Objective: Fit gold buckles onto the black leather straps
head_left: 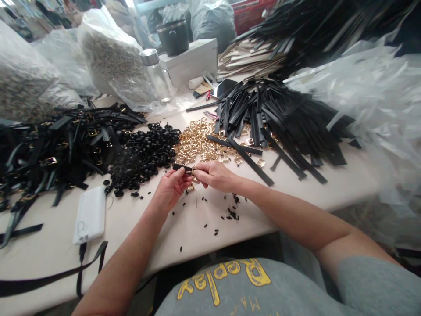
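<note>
At the center of the worktable [197, 237], just in front of the piled gold buckles [200, 134], both hands are close together, clamped on one short black strap [180, 167]. The strap's long axis runs crosswise to the person, nearly level, with the left end slightly farther from the body. That end projects free beyond the thumb of the left hand [171, 186]; the opposite end runs into the closed fingers of the right hand [213, 174]. Gold metal shows at the right fingertips; its seating on the strap cannot be determined. Black loops [148, 147] are heaped to the left of the buckles. Loose black straps [286, 118] fan out on the right. Small black pieces [233, 214] lie scattered nearer the body.
</note>
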A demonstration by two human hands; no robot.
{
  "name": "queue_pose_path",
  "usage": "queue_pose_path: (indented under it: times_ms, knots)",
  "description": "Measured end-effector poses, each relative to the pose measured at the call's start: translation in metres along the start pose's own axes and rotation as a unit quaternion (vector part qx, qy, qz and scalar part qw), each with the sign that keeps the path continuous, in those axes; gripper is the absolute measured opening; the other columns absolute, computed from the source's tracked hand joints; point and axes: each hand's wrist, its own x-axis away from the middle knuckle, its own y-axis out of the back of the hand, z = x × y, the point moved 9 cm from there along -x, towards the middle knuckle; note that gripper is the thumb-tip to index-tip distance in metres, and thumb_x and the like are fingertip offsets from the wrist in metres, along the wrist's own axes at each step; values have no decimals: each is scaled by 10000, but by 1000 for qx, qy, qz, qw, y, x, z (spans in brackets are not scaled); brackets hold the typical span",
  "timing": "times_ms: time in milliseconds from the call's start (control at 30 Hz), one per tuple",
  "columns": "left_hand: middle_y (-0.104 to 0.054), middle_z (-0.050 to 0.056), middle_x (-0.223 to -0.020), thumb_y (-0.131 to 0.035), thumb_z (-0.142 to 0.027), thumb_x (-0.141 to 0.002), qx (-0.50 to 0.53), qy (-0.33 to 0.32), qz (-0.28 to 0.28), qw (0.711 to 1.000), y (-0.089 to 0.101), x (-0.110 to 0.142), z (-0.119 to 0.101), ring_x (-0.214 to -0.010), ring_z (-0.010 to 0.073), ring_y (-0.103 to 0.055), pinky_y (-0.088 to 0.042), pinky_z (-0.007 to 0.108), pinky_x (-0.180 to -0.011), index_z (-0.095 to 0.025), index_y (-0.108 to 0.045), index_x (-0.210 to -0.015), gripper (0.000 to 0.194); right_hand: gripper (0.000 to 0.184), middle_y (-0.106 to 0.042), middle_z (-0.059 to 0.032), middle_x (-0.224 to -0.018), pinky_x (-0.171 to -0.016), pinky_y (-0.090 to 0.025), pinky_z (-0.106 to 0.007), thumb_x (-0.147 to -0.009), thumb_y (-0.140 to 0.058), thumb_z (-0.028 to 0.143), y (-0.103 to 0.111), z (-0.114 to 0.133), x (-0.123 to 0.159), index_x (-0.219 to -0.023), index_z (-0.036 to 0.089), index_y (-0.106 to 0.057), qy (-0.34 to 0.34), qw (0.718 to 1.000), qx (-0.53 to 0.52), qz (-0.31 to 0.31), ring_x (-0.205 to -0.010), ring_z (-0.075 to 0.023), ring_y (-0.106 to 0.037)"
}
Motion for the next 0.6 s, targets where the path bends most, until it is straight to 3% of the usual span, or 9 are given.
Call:
queue_pose_path:
  times_ms: [267,367,600]
  knots:
    - [-708,13,-669,-904,-273,-552,13,0,6,1000,3,1,0,-548,85,-656,-541,128,-514,-145,-690,-752,320,312,-554,36,-556,-579,-332,-208,-925,-460,212,0,1,1,-629,148,-535,3,1000,-25,3,-505,-57,-449]
    - [-712,9,-697,-907,-272,-551,9,-13,9,1000,3,1,-2,-556,79,-656,-541,126,-528,-152,-694,-778,334,346,-563,37,-587,-547,-365,-201,-969,-402,252,-5,2,2,-659,151,-517,9,997,-65,45,-452,-45,-448]
    - [-679,-30,-647,-926,-303,-510,6,-48,-15,999,7,0,-14,-506,49,-607,-505,111,-483,-162,-674,-701,346,201,-598,34,-715,-500,-376,-191,-970,-404,244,-15,-2,4,-863,155,-549,-32,989,-85,118,-456,-43,-487]
